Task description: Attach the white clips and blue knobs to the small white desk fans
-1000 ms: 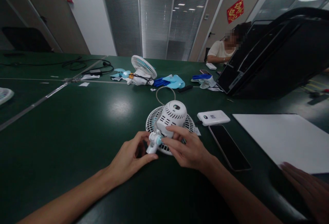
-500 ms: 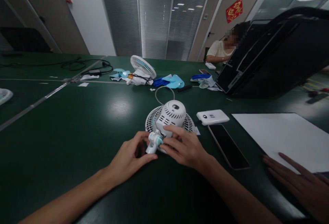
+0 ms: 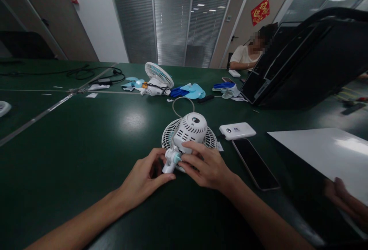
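A white fan (image 3: 191, 127) rests grille-down on the green table, its rounded motor housing facing up. At its near side is a white clamp-like joint (image 3: 169, 160) with a light blue knob (image 3: 177, 157). My left hand (image 3: 146, 171) has thumb and fingers closed round the white joint from the left. From the right, my right hand (image 3: 204, 164) pinches the blue knob, its index finger lying against the base of the housing. A cable loops behind the fan.
Right of the fan lie a white device (image 3: 238, 131) and a black phone (image 3: 255, 164). Another person's hand (image 3: 345, 200) holds a white sheet (image 3: 322, 146). Farther back are a second fan (image 3: 158, 79), blue blades (image 3: 195, 90), gloves (image 3: 227, 88), a large black case (image 3: 310, 62) and a seated person (image 3: 245, 56).
The other person's hand has moved right and the white sheet has lifted and shifted right. My hands stay at the joint and knob with hardly any movement.
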`<state>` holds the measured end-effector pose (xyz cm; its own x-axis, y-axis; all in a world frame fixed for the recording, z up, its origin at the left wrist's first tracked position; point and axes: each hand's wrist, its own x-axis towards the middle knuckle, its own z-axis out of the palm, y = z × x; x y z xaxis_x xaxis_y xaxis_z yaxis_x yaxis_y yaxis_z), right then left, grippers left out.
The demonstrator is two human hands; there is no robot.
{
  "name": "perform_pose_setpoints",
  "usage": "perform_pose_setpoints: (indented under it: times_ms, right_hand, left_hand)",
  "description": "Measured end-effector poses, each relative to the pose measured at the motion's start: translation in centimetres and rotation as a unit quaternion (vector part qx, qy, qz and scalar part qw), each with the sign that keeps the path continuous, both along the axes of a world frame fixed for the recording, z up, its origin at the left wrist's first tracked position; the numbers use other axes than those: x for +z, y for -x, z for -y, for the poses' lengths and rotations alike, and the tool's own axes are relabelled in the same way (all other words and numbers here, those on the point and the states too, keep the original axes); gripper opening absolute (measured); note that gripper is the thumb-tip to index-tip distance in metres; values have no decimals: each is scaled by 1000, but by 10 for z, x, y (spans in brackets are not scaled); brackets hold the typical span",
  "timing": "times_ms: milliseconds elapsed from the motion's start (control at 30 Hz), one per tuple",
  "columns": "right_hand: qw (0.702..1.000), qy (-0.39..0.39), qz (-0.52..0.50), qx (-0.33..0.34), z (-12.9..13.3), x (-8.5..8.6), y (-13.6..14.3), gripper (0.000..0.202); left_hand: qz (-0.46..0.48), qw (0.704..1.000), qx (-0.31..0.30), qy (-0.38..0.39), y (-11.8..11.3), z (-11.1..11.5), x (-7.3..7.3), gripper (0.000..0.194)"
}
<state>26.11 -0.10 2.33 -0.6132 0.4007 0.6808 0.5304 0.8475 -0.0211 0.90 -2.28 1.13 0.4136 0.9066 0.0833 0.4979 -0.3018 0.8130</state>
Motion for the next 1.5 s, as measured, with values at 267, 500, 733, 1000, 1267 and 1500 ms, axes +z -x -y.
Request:
perform_pose_setpoints:
  times_ms: [267, 500, 733, 1000, 1267, 1500]
  right_hand:
    - [999, -30, 42, -4, -6, -3, -10, 28]
    - [999, -8, 30, 6, -4, 1, -3, 10]
    - [999, 4, 24, 28, -3, 0, -7, 23]
    - [1000, -10, -2, -9, -3, 0, 1, 11]
    - [1000, 25, -1, 16, -1, 0, -2, 17]
    - [1000, 0, 25, 4, -4, 0, -7, 25]
  left_hand:
    - [-7, 1000, -15, 13, 0, -1, 7, 48]
    - [-5, 1000, -15, 3, 0, -1, 3, 49]
    - [-3, 1000, -7, 8, 1, -1, -1, 50]
    - [2, 1000, -13, 6, 1, -1, -1, 49]
    - [5, 1000, -10, 5, 0, -1, -1, 49]
    - [-4, 1000, -16, 0, 1, 0, -2, 49]
